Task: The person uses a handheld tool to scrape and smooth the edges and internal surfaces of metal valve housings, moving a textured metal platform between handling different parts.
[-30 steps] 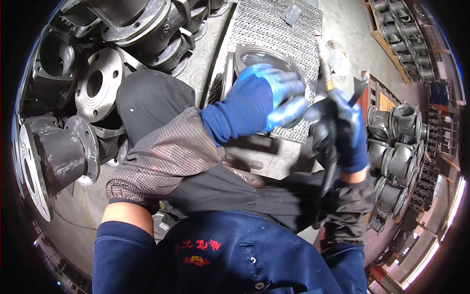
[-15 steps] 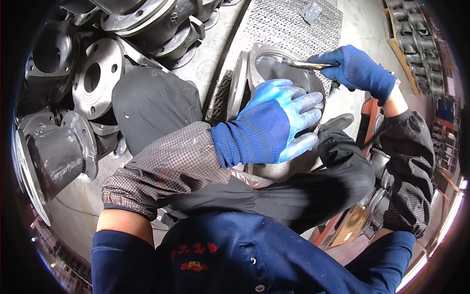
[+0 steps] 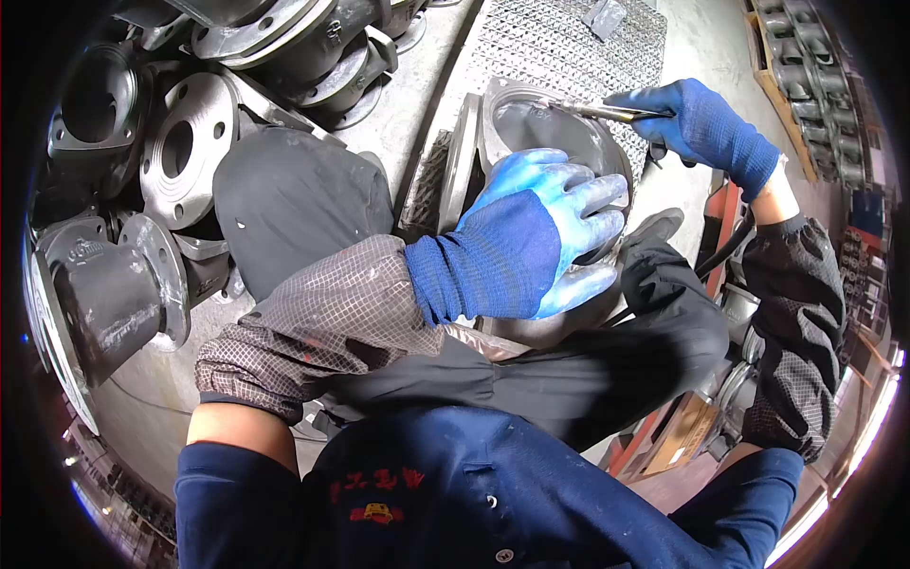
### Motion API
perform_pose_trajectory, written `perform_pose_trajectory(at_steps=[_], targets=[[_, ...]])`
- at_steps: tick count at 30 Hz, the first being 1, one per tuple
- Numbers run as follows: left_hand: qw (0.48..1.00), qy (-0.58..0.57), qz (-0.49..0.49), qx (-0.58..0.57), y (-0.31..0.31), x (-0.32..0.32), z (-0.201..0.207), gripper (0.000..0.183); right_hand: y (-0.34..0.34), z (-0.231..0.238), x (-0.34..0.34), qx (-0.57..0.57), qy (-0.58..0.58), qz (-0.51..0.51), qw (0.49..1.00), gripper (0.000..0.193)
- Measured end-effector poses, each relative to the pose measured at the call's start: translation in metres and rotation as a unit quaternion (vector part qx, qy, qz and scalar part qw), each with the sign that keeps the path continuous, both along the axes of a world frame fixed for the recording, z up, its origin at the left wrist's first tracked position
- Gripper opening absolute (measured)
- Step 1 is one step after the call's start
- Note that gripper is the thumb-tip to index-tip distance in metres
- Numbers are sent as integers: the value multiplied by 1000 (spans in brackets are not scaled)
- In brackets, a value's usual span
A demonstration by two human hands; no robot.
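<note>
A grey flanged metal casting [image 3: 489, 121], hollow with a wide round mouth, stands between my legs. My left hand [image 3: 542, 237], in a blue coated glove, lies over the near side of its mouth with the fingers spread. In my right hand [image 3: 703, 128], also gloved, is a slim metal rod-shaped tool [image 3: 599, 110], gripped with closed fingers. The tool points left, and its tip is at the far inner rim of the mouth. Whether the tip touches the metal I cannot tell. My left hand hides part of the opening and the near rim.
Flanged pipe castings [image 3: 106, 294] are piled at the left, close to my knee. Beyond the work lies a textured metal plate [image 3: 559, 47] with a small grey block [image 3: 604, 18] on it. A dark hose [image 3: 728, 248] runs below my right wrist. More castings [image 3: 794, 71] sit on a pallet at right.
My right hand has moved slightly up and to the right, bringing the tool farther toward the far rim. My left hand stays spread on the casting. More of the hose shows now.
</note>
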State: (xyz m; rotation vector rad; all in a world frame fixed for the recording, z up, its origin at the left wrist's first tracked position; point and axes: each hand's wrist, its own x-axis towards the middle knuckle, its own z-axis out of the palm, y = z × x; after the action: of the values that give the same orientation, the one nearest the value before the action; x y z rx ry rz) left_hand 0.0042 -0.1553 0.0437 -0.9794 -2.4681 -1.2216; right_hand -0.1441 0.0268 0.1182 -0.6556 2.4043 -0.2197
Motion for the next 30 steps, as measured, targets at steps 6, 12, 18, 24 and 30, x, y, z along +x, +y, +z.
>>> perform_pose_trajectory(at_steps=[6, 12, 18, 24, 30], targets=[[999, 34, -14, 36, 1, -5, -2, 35, 15, 19, 16, 31, 0, -68, 997, 35], [937, -157, 248, 187, -59, -25, -14, 36, 36, 57, 89, -252, -110, -326, 904, 44], [837, -422, 254, 240, -34, -34, -57, 44, 67, -38, 116, -389, -98, -507, 763, 38], [816, -455, 161, 320, -47, -62, -82, 49, 55, -145, 105, -517, -28, -544, 660, 37], [663, -536, 150, 501, -32, -78, -78, 51, 54, -149, 75, -536, -30, -514, 669, 44]])
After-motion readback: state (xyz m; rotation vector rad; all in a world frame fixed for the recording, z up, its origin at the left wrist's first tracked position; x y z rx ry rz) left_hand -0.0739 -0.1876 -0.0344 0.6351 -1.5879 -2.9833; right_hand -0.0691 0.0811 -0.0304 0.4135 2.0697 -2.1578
